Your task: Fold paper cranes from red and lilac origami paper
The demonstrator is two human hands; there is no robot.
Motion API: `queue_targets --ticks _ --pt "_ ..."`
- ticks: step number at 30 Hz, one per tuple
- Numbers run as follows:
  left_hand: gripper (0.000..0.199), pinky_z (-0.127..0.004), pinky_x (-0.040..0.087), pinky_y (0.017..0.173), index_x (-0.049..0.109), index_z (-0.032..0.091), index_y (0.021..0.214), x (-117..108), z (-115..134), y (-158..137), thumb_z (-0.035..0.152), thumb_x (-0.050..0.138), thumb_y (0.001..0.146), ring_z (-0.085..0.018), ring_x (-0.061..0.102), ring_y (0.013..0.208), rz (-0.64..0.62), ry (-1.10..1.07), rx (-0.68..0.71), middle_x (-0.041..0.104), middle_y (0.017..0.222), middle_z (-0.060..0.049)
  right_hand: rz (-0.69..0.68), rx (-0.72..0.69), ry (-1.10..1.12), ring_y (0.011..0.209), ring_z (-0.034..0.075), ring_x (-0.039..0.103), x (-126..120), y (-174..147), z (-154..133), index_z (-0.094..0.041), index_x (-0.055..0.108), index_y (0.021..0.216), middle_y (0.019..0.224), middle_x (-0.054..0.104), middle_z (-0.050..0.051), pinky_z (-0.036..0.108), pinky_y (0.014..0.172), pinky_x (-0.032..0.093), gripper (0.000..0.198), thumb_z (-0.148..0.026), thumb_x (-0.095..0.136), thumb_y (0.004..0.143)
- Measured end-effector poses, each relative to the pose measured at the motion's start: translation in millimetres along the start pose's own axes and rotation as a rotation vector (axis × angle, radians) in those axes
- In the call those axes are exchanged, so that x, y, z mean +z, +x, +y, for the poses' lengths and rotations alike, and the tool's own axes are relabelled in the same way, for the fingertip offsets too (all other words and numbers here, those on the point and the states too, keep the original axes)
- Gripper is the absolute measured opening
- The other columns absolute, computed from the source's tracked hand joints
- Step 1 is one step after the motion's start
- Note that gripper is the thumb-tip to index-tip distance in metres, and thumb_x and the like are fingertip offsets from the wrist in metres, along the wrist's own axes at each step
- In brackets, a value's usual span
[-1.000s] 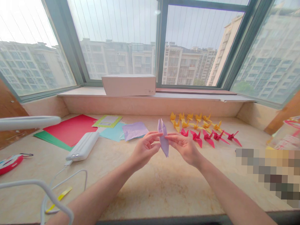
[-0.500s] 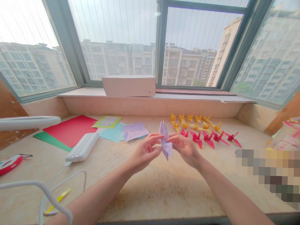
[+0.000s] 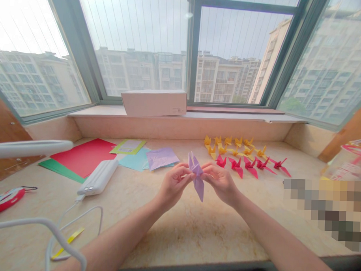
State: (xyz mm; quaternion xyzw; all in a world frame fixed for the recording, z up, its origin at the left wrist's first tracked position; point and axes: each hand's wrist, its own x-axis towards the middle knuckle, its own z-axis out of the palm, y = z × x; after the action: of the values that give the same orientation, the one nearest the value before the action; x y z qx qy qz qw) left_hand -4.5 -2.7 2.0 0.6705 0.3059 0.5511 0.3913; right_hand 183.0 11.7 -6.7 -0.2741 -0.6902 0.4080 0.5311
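A folded purple origami paper, long and pointed at both ends, is held up above the stone counter. Its upper end is split into two narrow points, and it leans slightly. My left hand pinches it from the left at mid-height, thumb and fingers closed on the edge. From the right, my right hand pinches the opposite edge in the same way. Behind the right hand stand several red paper cranes, with rows of yellow paper cranes farther back.
Left of my hands lie a purple sheet, blue sheets, a yellow-green packet and a red sheet. A white power bank trails a cable. A white box sits on the ledge; a plastic cup stands right.
The purple folded paper has turned and come slightly lower, its broad face showing more. Both hands have shifted their pinch toward its middle.
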Motion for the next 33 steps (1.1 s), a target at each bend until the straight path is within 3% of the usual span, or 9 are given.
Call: queue_targets --ticks 4,8,11,15,20,23,28,31,33 --pt "0.021 -0.029 0.054 0.074 0.065 0.015 0.086 5.4 -1.9 -1.6 0.036 0.069 0.085 -0.017 0.065 0.080 0.001 -0.157 -0.094 0.069 0.086 -0.005 0.038 0.019 -0.019 0.083 0.018 0.061 3.2 -0.3 1.7 -0.020 0.070 0.079 0.090 0.065 0.004 0.032 0.077 0.048 0.019 -0.039 0.071 0.085" --pt "0.023 -0.027 0.054 0.071 0.057 0.017 0.085 8.3 -1.3 -2.3 0.035 0.071 0.083 -0.016 0.068 0.075 0.072 -0.164 -0.104 0.072 0.082 -0.003 0.093 0.050 0.021 0.081 0.018 0.062 8.3 -0.7 3.4 -0.021 0.066 0.083 0.086 0.065 0.003 0.030 0.075 0.048 0.020 -0.039 0.073 0.083" --pt "0.026 -0.029 0.055 0.072 0.052 0.019 0.092 9.2 1.6 -2.0 0.035 0.071 0.083 -0.017 0.070 0.074 0.078 -0.213 -0.125 0.075 0.084 -0.003 0.177 0.096 0.117 0.076 0.016 0.063 11.3 -0.5 4.4 -0.023 0.060 0.092 0.080 0.065 -0.001 0.029 0.072 0.049 0.027 -0.037 0.078 0.078" --pt "0.040 -0.031 0.056 0.073 0.049 0.021 0.111 9.3 5.0 -1.3 0.032 0.073 0.081 -0.020 0.073 0.075 0.091 -0.247 -0.178 0.077 0.087 -0.005 0.134 0.182 0.165 0.079 0.018 0.066 13.2 0.9 4.7 -0.022 0.063 0.107 0.083 0.070 0.002 0.031 0.075 0.051 0.037 -0.039 0.078 0.078" --pt "0.026 -0.032 0.056 0.078 0.064 0.016 0.100 7.2 5.2 -1.7 0.033 0.072 0.082 -0.022 0.072 0.085 0.057 -0.165 -0.180 0.076 0.094 -0.009 0.177 0.202 0.107 0.074 0.018 0.066 14.7 1.9 5.3 -0.018 0.070 0.087 0.080 0.073 0.005 0.031 0.071 0.051 0.028 -0.044 0.077 0.076" --pt "0.020 -0.029 0.054 0.077 0.070 0.015 0.093 4.9 1.6 -2.2 0.032 0.071 0.082 -0.021 0.071 0.086 0.016 -0.092 -0.146 0.076 0.093 -0.007 0.211 0.161 -0.022 0.070 0.018 0.063 12.8 0.1 5.2 -0.019 0.070 0.082 0.074 0.071 0.003 0.030 0.067 0.050 0.026 -0.044 0.075 0.078" --pt "0.021 -0.027 0.052 0.070 0.072 0.015 0.087 -1.3 -7.5 -0.5 0.035 0.071 0.083 -0.018 0.068 0.074 0.047 -0.036 -0.123 0.075 0.082 -0.006 0.104 0.034 -0.247 0.079 0.019 0.064 16.1 -3.2 4.7 -0.020 0.070 0.099 0.092 0.073 0.006 0.032 0.073 0.051 0.021 -0.037 0.066 0.087" --pt "0.024 -0.027 0.052 0.069 0.072 0.014 0.083 -5.8 -8.2 1.9 0.038 0.073 0.080 -0.018 0.067 0.073 0.055 0.025 -0.102 0.074 0.080 -0.006 0.062 -0.086 -0.384 0.076 0.018 0.065 21.1 -2.5 -0.5 -0.021 0.070 0.098 0.089 0.073 0.005 0.031 0.070 0.052 0.016 -0.033 0.061 0.091" --pt "0.028 -0.027 0.052 0.070 0.073 0.014 0.086 -9.6 -6.4 4.1 0.041 0.073 0.080 -0.018 0.068 0.074 0.058 0.064 -0.094 0.075 0.083 -0.007 0.124 -0.205 -0.473 0.073 0.018 0.065 13.0 -1.6 -14.7 -0.020 0.070 0.093 0.083 0.072 0.004 0.031 0.068 0.052 0.013 -0.029 0.061 0.091"
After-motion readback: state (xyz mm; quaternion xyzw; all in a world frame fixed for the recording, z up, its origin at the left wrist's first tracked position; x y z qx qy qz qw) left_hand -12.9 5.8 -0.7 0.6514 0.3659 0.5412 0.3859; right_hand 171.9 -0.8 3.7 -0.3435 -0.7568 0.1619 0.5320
